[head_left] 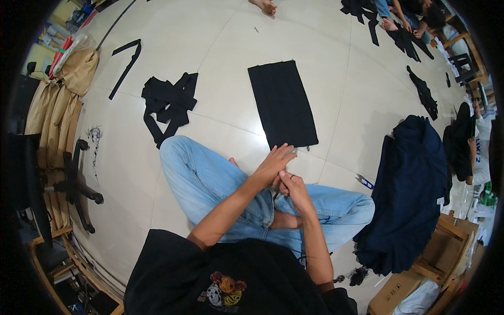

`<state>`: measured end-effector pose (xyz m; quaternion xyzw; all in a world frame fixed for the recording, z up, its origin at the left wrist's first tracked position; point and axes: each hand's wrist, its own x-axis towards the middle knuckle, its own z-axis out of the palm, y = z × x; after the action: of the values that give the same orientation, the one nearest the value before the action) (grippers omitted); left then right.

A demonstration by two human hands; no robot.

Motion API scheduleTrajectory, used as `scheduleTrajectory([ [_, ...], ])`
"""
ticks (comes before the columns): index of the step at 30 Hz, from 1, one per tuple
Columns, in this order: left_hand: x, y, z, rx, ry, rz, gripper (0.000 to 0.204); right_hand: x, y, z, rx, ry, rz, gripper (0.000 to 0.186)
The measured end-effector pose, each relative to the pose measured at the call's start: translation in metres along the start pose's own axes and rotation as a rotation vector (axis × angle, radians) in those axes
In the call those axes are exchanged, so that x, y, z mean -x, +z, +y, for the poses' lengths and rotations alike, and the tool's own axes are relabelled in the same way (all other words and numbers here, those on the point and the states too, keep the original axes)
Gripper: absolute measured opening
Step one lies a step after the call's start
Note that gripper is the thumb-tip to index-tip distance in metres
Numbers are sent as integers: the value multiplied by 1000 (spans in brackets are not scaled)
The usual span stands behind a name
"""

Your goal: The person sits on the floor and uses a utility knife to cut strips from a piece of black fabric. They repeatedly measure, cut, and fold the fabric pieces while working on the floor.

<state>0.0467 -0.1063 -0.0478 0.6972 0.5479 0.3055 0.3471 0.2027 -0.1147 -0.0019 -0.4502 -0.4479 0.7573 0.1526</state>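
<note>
My left hand reaches out over my crossed legs, its fingers stretched and fairly straight near the lower edge of a flat black cloth rectangle. Small pale grey bits show by its fingertips, too small to name. Just below, my right hand has its fingers curled in and touches the left hand's underside; what it holds, if anything, is hidden. The cloth rectangle lies smooth on the tiled floor. To its left rests a loose heap of black cloth strips.
A bent black strip lies farther left. Blue-handled thread snips sit beside a big navy cloth pile at right. A wheeled chair base and brown paper-wrapped rolls stand left. Other people sit with black pieces at upper right.
</note>
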Motion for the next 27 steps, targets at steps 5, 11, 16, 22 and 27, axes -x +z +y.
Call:
scheduleTrajectory([
  [5,-30,-21,-27,-175,-37,111,40,18,3,-18,820,-181,562,31],
  [11,-130,-15,-84,-583,-265,492,60,57,-2,-24,1017,-156,519,29],
  [16,-144,-14,-92,-648,-323,491,64,90,-10,0,1187,-151,481,42],
  [22,-142,-12,-92,-651,-323,502,63,203,-38,27,1294,-104,417,64],
  [27,-144,-15,-92,-645,-317,504,64,310,-53,26,1300,-47,341,71],
])
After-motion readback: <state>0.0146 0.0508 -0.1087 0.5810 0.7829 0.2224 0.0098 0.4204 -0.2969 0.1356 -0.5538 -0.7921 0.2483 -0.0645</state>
